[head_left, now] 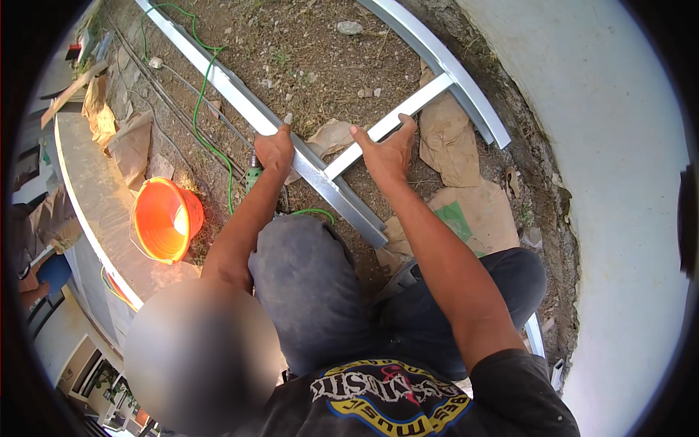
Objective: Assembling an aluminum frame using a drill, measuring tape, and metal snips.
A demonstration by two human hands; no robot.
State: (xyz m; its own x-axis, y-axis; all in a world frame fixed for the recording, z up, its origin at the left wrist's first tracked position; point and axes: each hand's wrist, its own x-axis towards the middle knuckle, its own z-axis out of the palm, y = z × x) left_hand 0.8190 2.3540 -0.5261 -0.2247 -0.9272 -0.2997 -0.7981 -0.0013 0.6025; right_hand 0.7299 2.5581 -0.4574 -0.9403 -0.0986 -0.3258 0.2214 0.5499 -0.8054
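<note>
A: Start at the left. What lies there?

B: An orange bucket point(166, 218) on its side on the dirt, beside a pale curved ledge point(87, 189). A green cord point(200, 109) runs over the ground toward the left hand.

A: And that left hand point(274, 151)?

B: It is closed over the long rail point(240, 91), fingers wrapped round the upper edge. The rail lies on the ground, running from the top left down to the knee point(306, 269). Just below the hand a green tool point(253, 176) shows, mostly hidden; I cannot tell what it is.

A: The right hand point(387, 153)?

B: Spread wide, thumb on one side and fingers on the other, pressing on the cross piece point(393, 120) near where it meets the long rail. The cross piece reaches to the second rail point(451, 65) by the white wall point(604, 182).

A: How would this frame handle?

B: I judge it thin folded sheet metal: light, stiff along its length, but easy to twist or bend. The edges look sharp and the finish smooth, so it may slip. Best held on the flat faces close to the joint, as both hands are now.

A: Anything else?

B: Brown paper scraps point(451, 138) under the frame.
</note>
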